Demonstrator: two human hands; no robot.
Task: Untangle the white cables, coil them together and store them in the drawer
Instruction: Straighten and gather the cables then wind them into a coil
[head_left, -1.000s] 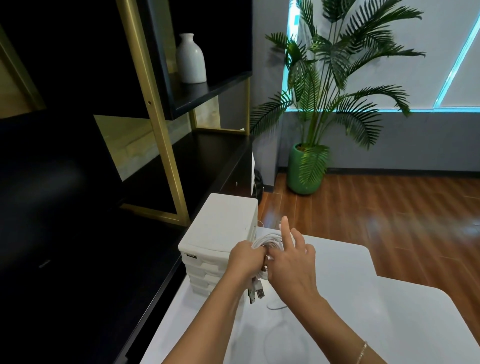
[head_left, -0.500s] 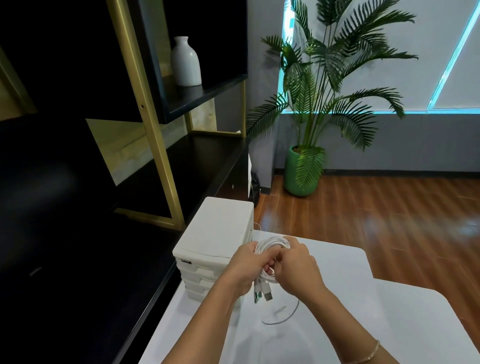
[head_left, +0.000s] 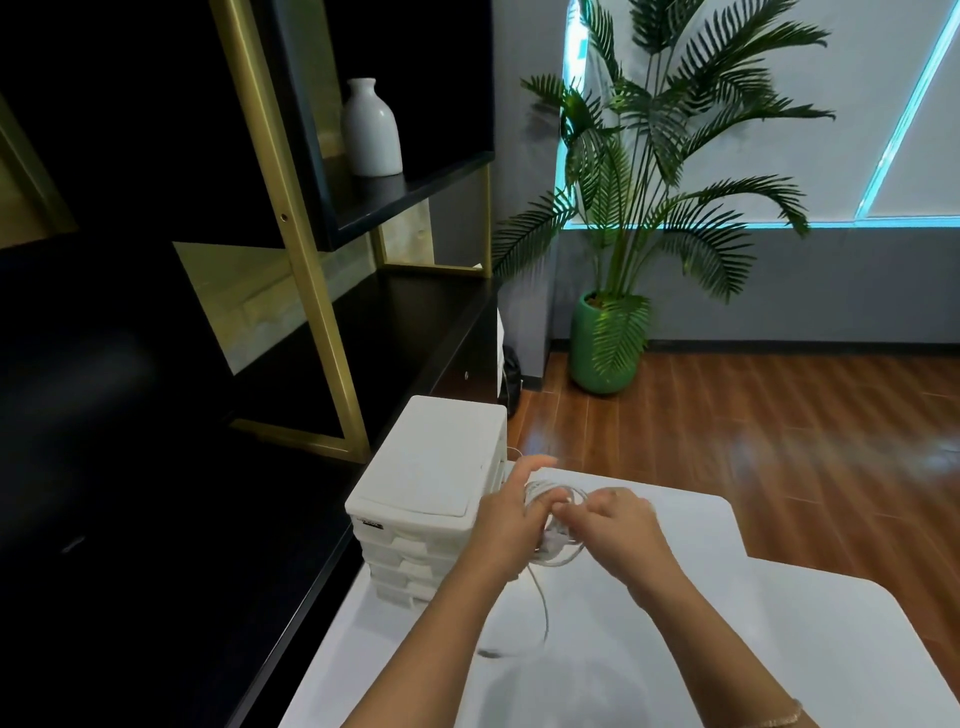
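White cables (head_left: 558, 525), wound into a loose coil, are held above the white table (head_left: 779, 649) between both hands, just right of the drawer unit. Largest to smallest: black shelving unit with gold frame (head_left: 291, 249); potted palm in a green pot (head_left: 605, 353) on the wooden floor; white table; white plastic drawer unit (head_left: 426, 493), its drawers closed, standing at the table's left edge; white ceramic vase (head_left: 371, 130) on an upper shelf. Left hand (head_left: 506, 519) grips the coil's left side, fingers curled around it. Right hand (head_left: 618, 530) pinches the coil's right side. One loose strand hangs below, blurred.
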